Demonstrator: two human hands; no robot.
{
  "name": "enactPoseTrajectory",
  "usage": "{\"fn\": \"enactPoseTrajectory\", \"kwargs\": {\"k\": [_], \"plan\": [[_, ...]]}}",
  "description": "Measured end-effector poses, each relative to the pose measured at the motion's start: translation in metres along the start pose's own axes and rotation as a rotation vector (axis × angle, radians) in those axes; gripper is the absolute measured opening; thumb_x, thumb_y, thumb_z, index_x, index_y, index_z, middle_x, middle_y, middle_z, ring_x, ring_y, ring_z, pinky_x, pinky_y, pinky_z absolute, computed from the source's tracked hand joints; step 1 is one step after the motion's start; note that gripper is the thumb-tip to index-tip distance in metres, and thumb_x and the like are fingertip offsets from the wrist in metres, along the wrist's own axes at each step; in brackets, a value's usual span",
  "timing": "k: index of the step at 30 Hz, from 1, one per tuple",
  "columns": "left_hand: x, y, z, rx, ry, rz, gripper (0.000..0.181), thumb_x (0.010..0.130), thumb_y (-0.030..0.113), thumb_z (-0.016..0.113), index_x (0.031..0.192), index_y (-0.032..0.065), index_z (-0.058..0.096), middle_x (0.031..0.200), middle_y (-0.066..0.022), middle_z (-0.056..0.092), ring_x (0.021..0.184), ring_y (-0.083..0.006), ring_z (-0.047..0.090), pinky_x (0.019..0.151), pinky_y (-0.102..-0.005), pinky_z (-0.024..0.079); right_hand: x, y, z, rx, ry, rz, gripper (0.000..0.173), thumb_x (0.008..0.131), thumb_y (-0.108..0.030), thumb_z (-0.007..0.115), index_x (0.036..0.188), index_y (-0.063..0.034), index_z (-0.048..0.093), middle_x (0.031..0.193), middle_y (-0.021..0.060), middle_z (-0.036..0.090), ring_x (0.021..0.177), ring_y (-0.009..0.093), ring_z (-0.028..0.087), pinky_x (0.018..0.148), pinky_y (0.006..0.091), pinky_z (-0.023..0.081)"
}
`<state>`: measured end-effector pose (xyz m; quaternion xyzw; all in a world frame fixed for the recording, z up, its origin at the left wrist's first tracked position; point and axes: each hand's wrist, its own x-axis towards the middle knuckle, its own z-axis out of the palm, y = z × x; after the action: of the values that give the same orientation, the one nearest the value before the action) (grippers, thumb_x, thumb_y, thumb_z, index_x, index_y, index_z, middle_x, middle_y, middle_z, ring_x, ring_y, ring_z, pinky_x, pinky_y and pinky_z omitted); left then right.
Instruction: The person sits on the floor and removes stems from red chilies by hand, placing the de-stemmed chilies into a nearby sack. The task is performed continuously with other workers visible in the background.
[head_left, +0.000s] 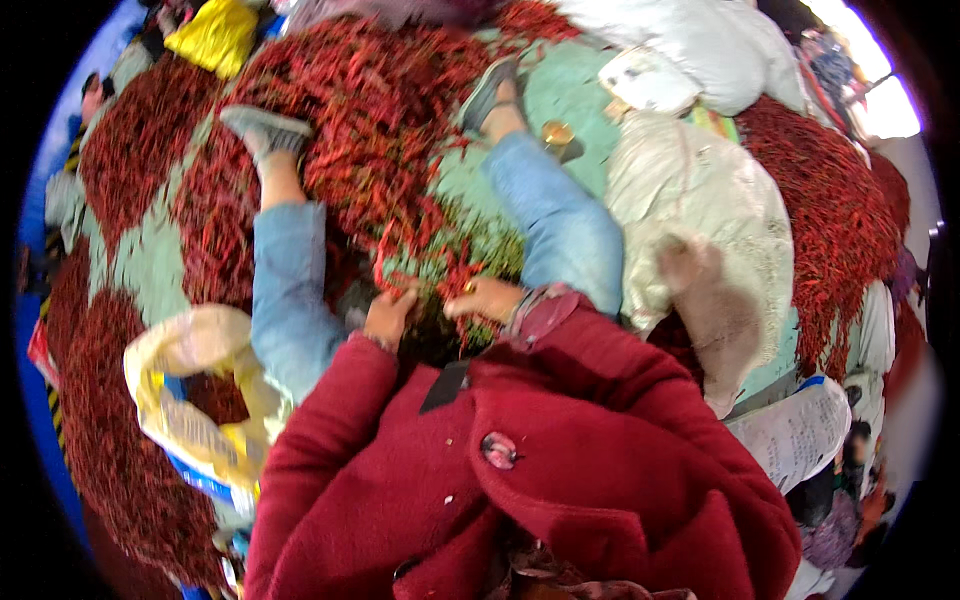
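Between the outstretched legs in blue jeans, both hands meet low in front of the red coat. My left hand (388, 316) pinches a red chili pepper (384, 259) between thumb and fingers. Red chili peppers (456, 276) also stick out from the fingertips of my right hand (487, 298), which are curled around them. A large heap of red chili peppers (367, 90) spreads ahead, around the feet. Green stems (499, 251) lie scattered on the green floor just beyond my right hand. What lies directly under the hands is dark and partly hidden.
An open woven bag (191, 345) with red chilies inside stands at left. To the right slumps a big pale woven sack (697, 172), with white sacks (667, 45) behind it. A small metal bowl (557, 133) sits near the right foot. More chili heaps (825, 202) lie on both sides.
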<state>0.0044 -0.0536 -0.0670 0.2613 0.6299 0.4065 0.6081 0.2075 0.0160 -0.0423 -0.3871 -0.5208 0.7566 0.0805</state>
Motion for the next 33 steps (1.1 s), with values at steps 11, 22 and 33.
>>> {"fn": "enactPoseTrajectory", "kwargs": {"k": [11, 22, 33], "plan": [[-0.008, -0.003, 0.021, 0.378, -0.184, -0.006, 0.023, 0.088, 0.021, 0.05, 0.097, 0.002, 0.06, 0.075, -0.0038, 0.06, 0.063, -0.0117, 0.055, 0.059, -0.027, 0.045, 0.027, 0.031, -0.01, 0.357, 0.018, -0.12, 0.029, 0.072, -0.006, 0.067, 0.098, 0.0006, 0.058, 0.088, 0.0057, 0.061, 0.081, 0.014, 0.057, 0.077, 0.028, 0.044], [-0.009, -0.018, 0.032, 0.934, -0.298, 0.307, 0.017, 0.08, 0.014, 0.055, 0.084, -0.0009, 0.06, 0.071, -0.0229, 0.058, 0.064, -0.035, 0.059, 0.058, -0.0406, 0.044, 0.027, 0.038, 0.0, 0.1, -0.075, -0.12, 0.04, 0.068, -0.013, 0.071, 0.103, 0.0022, 0.057, 0.089, 0.0042, 0.061, 0.081, 0.012, 0.054, 0.076, 0.0274, 0.044], [-0.008, -0.001, 0.029, 1.136, -0.42, 0.815, 0.017, 0.079, 0.017, 0.053, 0.09, 0.0045, 0.058, 0.075, -0.0151, 0.056, 0.071, -0.0319, 0.057, 0.062, -0.0407, 0.046, 0.025, 0.032, 0.0, 0.431, 0.071, -0.151, 0.017, 0.077, -0.012, 0.063, 0.091, -0.0027, 0.06, 0.08, 0.0025, 0.061, 0.072, 0.011, 0.055, 0.069, 0.0279, 0.045]]}}
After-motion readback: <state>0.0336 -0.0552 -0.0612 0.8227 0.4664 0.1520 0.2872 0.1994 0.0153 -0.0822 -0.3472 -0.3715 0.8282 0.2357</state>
